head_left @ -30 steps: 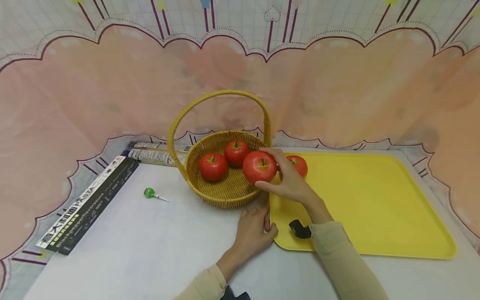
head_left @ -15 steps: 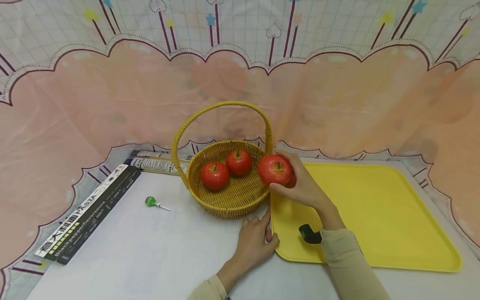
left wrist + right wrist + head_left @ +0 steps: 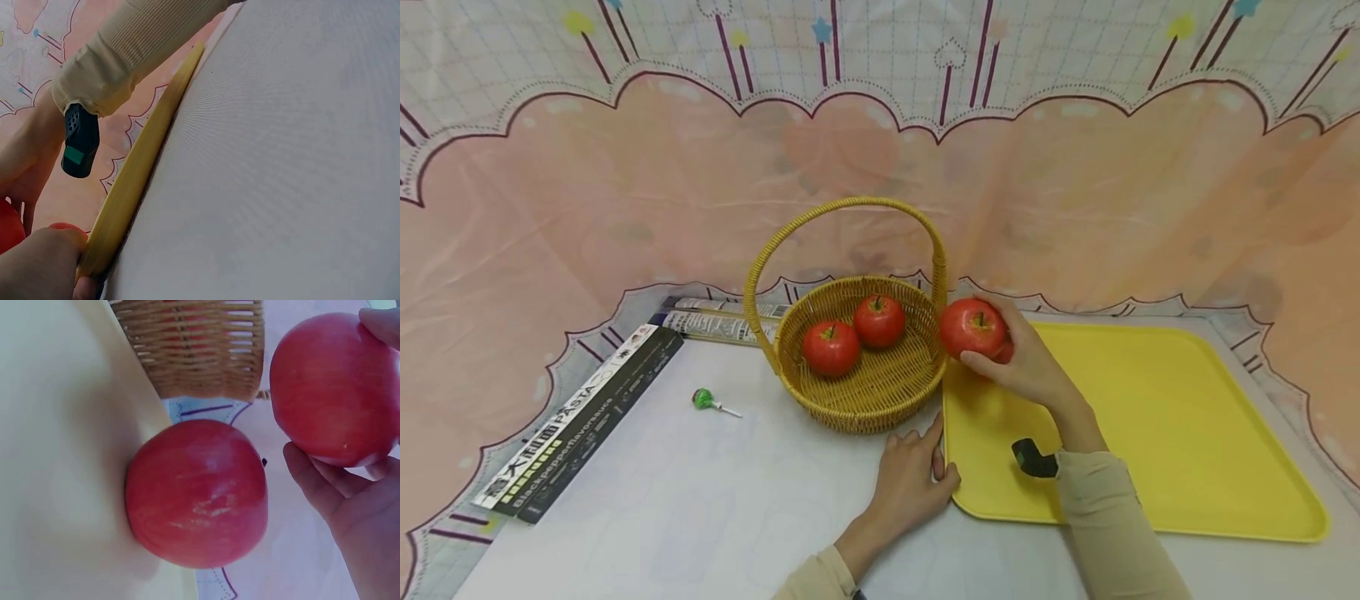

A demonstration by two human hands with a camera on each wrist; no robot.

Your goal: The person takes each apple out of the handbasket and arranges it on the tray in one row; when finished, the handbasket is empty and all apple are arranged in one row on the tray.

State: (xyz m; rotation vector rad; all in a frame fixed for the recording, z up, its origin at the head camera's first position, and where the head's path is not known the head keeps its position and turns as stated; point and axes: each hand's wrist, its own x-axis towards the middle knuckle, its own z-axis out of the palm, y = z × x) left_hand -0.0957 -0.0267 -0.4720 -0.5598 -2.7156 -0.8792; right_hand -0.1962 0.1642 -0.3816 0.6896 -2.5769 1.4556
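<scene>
One red apple [image 3: 972, 327] is in the grasp of the right hand [image 3: 1028, 364], its thumb on the near side and its other fingers reaching round the far side. This apple is held just right of the basket, by the far left corner of the tray; the right wrist view shows a gap between it and a second apple [image 3: 197, 494] on the tray, which the head view mostly hides behind it. The left hand [image 3: 912, 473] holds nothing up: its index finger lies extended along the left edge of the yellow tray [image 3: 1150, 417], with the thumb touching that edge near the front corner.

Beside the tray stands the wicker basket [image 3: 857, 414], its tall handle arched overhead, with two more apples inside, one nearer the left [image 3: 831, 349] and one farther back [image 3: 880, 321]. Left of the basket, a green lollipop [image 3: 703, 399] lies on the white table [image 3: 700, 517]. Some packets [image 3: 722, 325] lie behind the basket, and a black-and-white box [image 3: 580, 425] lettered PASTA lies slanted at the far left. A patterned peach cloth [image 3: 700, 200] hangs behind everything.
</scene>
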